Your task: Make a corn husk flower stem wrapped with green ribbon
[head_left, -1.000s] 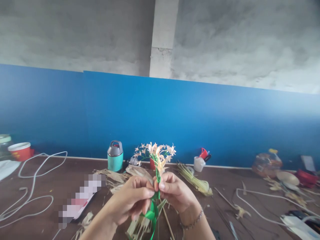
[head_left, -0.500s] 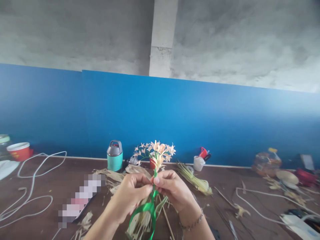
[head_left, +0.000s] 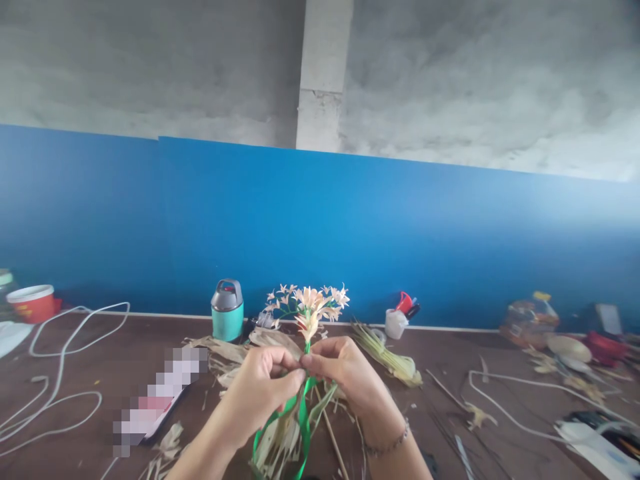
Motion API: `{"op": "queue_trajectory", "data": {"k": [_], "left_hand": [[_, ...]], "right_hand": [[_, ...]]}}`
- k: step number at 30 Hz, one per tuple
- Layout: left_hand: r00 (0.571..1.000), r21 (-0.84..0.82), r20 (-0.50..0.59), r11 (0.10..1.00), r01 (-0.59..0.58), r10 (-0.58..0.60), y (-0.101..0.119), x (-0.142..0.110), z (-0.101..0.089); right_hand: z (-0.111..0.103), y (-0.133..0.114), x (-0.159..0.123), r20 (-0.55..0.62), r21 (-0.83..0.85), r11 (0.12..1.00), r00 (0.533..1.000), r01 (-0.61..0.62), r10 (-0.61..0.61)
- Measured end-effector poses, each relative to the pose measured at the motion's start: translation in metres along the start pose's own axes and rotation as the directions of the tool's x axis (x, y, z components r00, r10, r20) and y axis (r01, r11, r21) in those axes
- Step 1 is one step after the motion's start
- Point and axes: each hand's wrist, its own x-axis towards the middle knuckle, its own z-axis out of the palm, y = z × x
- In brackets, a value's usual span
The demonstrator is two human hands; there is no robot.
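A spray of pale peach flowers (head_left: 311, 310), apparently made of dried husk, stands upright above my fingertips. Its green-wrapped stem (head_left: 307, 347) runs down between my hands. My right hand (head_left: 345, 373) pinches this stem between thumb and forefinger. Close against it, my left hand (head_left: 267, 387) has thumb and fingers closed at a green ribbon (head_left: 304, 433), whose loop hangs below. The exact pinch point is partly hidden by my fingers. Under my hands lie dried husks (head_left: 280, 440) and a thin stick (head_left: 333, 437).
A teal flask (head_left: 227, 317), a white cup with pens (head_left: 396, 324) and a red tub (head_left: 34, 305) stand by the blue partition (head_left: 400, 233). A husk bundle (head_left: 390, 357) lies behind my right hand. White cables (head_left: 63, 360) loop at left; a pixelated object (head_left: 160, 403) lies nearby.
My right fingers have come slightly lower on the stem, and the flower head sits a little lower and farther left. The green ribbon loop has shifted and hangs narrower.
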Motion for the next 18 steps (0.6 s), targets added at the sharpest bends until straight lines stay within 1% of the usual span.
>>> {"op": "queue_trajectory", "data": {"k": [4,7,10,12,15,18], "left_hand": [[1.0,0.032,0.021,0.999,-0.023,0.022,-0.002,0.002,0.0],[0.999,0.036,0.031,0.999,-0.037,0.036,-0.004,0.002,-0.001],[0.997,0.026,0.043,0.998,-0.062,0.061,-0.005,0.003,-0.001],[0.998,0.002,0.037,0.999,-0.048,0.048,-0.007,0.003,-0.002],[0.999,-0.124,0.047,0.992,0.016,-0.011,-0.008,0.004,-0.004],[0.996,-0.32,0.094,0.947,0.032,-0.002,-0.006,0.003,-0.007]], "right_hand": [[0.002,-0.003,-0.002,-0.049,-0.039,0.999,0.999,-0.025,0.023],[0.003,-0.005,-0.003,-0.054,-0.036,0.999,0.998,-0.029,0.027],[0.004,-0.005,-0.003,-0.056,-0.009,0.999,0.998,-0.032,0.032],[0.005,-0.004,-0.002,-0.05,0.04,0.999,0.998,-0.036,0.038],[0.004,0.0,-0.001,0.027,0.206,0.978,1.0,-0.009,0.004],[0.003,0.006,-0.002,0.157,0.358,0.934,0.987,-0.013,-0.047]]}}
